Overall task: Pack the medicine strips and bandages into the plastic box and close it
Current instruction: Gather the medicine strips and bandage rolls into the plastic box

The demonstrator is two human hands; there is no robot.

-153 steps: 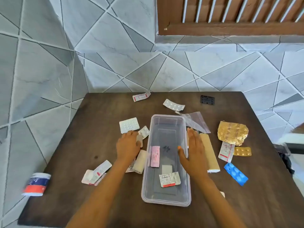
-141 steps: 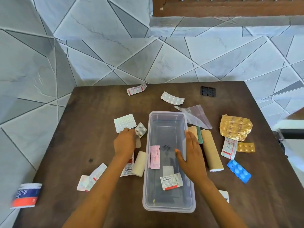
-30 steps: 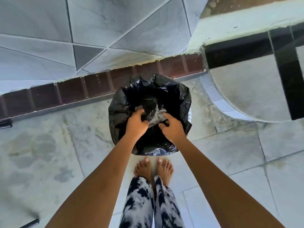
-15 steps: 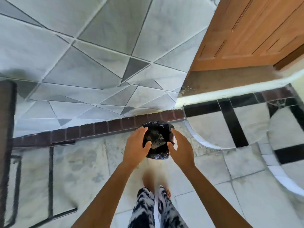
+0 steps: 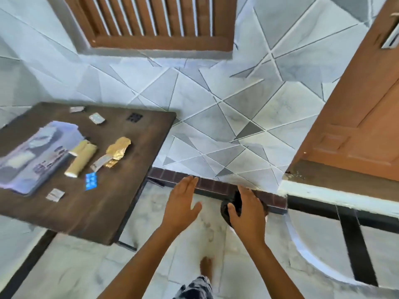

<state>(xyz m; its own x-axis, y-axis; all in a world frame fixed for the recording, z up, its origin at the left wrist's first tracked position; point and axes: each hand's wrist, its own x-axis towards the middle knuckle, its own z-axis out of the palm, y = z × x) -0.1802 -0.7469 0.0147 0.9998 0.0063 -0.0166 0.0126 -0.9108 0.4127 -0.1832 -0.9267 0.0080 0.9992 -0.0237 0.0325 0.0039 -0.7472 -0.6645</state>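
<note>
Plainly, from my head view, my right hand (image 5: 246, 207) is curled around a crumpled black bag (image 5: 230, 207), while my left hand (image 5: 180, 203) is spread flat, holding nothing. Both hang over the floor, beside the table (image 5: 90, 208). The plastic box (image 5: 32, 156) sits there open; bandage rolls (image 5: 81, 158), a gold strip (image 5: 117, 148) and a blue strip (image 5: 91, 180) lie outside it, unpacked.

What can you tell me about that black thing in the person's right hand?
The black bundle looks like thin, crinkled plastic, perhaps a bag scrunched small; its contents, if any, are hidden. The right hand is wrapped over it, thumb across its front, so only its left part shows. It is held in the air above the pale floor, off to the right of the wooden table. The left hand is open beside it and not touching it.
</note>
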